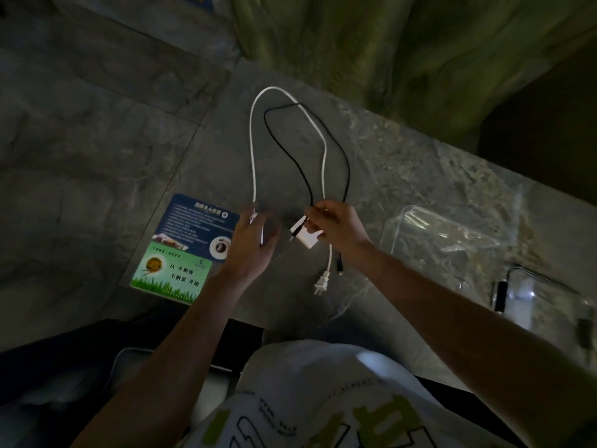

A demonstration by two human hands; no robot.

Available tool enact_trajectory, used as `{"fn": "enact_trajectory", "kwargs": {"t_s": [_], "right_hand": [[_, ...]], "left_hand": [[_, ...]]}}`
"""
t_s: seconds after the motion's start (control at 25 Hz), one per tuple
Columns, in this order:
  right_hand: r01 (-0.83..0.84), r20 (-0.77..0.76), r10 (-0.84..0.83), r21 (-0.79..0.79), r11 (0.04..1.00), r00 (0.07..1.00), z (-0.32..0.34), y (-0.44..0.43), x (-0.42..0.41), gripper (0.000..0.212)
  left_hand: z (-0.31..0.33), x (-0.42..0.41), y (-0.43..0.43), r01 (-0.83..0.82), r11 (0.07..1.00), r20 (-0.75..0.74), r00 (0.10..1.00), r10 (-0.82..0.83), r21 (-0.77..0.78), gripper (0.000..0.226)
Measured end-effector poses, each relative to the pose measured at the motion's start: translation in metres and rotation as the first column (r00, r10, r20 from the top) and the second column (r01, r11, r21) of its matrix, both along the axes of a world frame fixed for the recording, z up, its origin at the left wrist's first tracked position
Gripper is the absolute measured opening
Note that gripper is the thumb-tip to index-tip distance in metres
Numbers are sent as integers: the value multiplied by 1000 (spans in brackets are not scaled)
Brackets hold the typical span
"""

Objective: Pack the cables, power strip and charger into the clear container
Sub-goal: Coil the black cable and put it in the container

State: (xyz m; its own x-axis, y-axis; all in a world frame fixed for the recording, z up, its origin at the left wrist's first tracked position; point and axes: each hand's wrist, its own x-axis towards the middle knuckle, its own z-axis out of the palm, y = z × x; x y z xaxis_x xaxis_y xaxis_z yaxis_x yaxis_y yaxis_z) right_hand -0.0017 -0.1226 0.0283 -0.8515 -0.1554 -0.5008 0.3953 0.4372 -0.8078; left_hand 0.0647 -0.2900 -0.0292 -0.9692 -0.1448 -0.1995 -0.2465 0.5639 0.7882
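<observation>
Two long loops, the white cable (253, 150) and the black cable (347, 169), are seen spread uncoiled over the tabletop (403, 156) in the head view. A tangle, or a snag on the rim of the clear container (400, 218), is risked if they are lifted so. Both are pinched by the right hand (336, 227), with the charger (307, 238) just under its fingers. The white cable's other end seems gripped by the blurred left hand (255, 244). The clear container is set near, to the right of both hands.

A blue-and-green printed card (185, 250) is laid flat near the left edge of the grey stone table (403, 150); green fabric (355, 43) is seen hanging behind.
</observation>
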Motion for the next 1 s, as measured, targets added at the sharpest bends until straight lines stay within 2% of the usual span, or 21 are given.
{"fn": "enact_trajectory", "kwargs": {"t_s": [0.08,0.16,0.24,0.4,0.52,0.6,0.72,0.76,0.88,1.0], "right_hand": [[101,35,-97,-161,982,995,16,12,1,12],[171,54,-163,-278,945,985,28,23,5,12],[220,82,-204,-359,907,976,36,31,10,10],[275,102,-257,-425,862,961,48,46,13,14],[252,161,-195,-552,795,967,51,58,19,30],[239,189,-157,-578,780,969,52,67,21,32],[262,211,-172,-546,796,962,56,82,21,21],[224,162,-163,-508,832,973,60,88,20,21],[-103,-183,50,-291,951,982,73,110,15,49],[-319,-380,269,-72,945,885,88,124,5,64]], "left_hand": [[19,-5,8,55,973,-76,996,-39,222,29],[34,-9,19,150,942,-50,989,-142,301,22],[43,-11,27,198,928,-31,980,-199,316,29],[62,-12,47,257,917,-52,966,-253,305,37],[77,-11,61,284,921,-62,959,-278,265,34],[88,-9,69,296,916,-56,955,-292,271,31],[109,-3,81,319,880,-40,944,-327,352,27],[117,-1,86,313,857,-31,944,-330,410,27],[144,1,105,286,795,8,939,-343,535,24],[172,-1,124,300,715,-2,922,-386,632,21]]}}
